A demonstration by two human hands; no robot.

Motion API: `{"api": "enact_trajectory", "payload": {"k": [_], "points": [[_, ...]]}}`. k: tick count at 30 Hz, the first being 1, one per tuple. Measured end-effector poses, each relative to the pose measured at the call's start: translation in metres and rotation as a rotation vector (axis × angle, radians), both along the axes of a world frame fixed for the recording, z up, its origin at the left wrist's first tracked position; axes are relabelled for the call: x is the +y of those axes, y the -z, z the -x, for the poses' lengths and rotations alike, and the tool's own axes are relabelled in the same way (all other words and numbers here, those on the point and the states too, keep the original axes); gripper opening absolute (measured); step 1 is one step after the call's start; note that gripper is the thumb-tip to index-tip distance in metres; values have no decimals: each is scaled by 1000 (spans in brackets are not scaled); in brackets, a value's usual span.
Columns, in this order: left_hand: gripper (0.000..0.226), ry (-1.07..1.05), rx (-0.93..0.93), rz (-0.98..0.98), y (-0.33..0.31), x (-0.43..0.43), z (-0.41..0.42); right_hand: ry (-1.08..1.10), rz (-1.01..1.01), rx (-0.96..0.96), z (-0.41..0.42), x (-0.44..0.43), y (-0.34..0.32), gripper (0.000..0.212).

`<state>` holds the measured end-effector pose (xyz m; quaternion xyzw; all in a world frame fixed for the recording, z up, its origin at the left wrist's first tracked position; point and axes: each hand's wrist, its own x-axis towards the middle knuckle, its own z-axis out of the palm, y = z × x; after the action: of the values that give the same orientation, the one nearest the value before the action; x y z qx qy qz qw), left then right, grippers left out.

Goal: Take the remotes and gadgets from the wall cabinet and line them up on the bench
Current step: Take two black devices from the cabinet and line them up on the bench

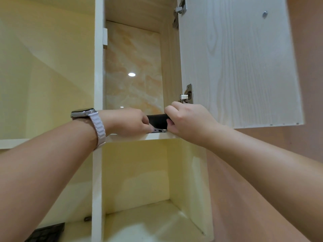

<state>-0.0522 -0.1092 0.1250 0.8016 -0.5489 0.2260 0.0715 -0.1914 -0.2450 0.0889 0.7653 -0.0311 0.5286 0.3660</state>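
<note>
Head view looks up into an open wall cabinet (99, 67) whose door (239, 63) is swung out to the right on two metal hinges, the lower hinge (187, 95) just above the right hand; both bare arms reach up to the cabinet's shelf edge (157, 136); the left hand (128, 122), with a smartwatch (83, 112) on a pale link band at the wrist, rests knuckles-up on the front of the shelf, its fingers curled forward and down toward a slim grey gadget with ports (159, 131) lying flat on the shelf edge; the fingertips seem to touch that gadget's left end, though whether they pinch it I cannot tell, since the hand hides them; the right hand (187, 119) is closed around the right end of a black oblong gadget (157, 120), fingers bent over its top and thumb pressed under its near face; this black gadget sits between the two hands, just above the grey one and at the front of the shelf, its left end hidden behind the left hand; the cabinet's back is a glossy marbled panel (132, 67) with a lamp's reflection; below the shelf is an open cream compartment (139, 180); a dark keyboard corner (47, 233) shows at the bottom left.
</note>
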Motion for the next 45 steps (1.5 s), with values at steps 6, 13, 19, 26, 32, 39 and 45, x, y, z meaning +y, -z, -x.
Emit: {"api": "enact_trajectory", "payload": {"k": [6, 13, 19, 26, 32, 39, 45], "points": [[44, 15, -203, 127, 18, 21, 6, -128, -68, -118, 5, 1, 7, 28], [23, 138, -414, 381, 40, 46, 6, -146, -140, -230, 26, 8, 21, 25], [17, 262, -472, 578, 59, 58, 3, -41, -482, -156, 37, 20, 47, 18], [24, 101, -385, 737, 70, 83, 1, -73, -807, -156, 38, 22, 81, 17], [15, -9, -184, 747, 80, 91, 12, -309, -1018, -233, 28, 17, 106, 14], [5, 48, 40, 839, 119, 86, 25, -545, -1193, -255, 24, 26, 126, 9], [6, 126, 292, 975, 163, 79, 29, -705, -1359, -231, 29, 37, 147, 6]]}}
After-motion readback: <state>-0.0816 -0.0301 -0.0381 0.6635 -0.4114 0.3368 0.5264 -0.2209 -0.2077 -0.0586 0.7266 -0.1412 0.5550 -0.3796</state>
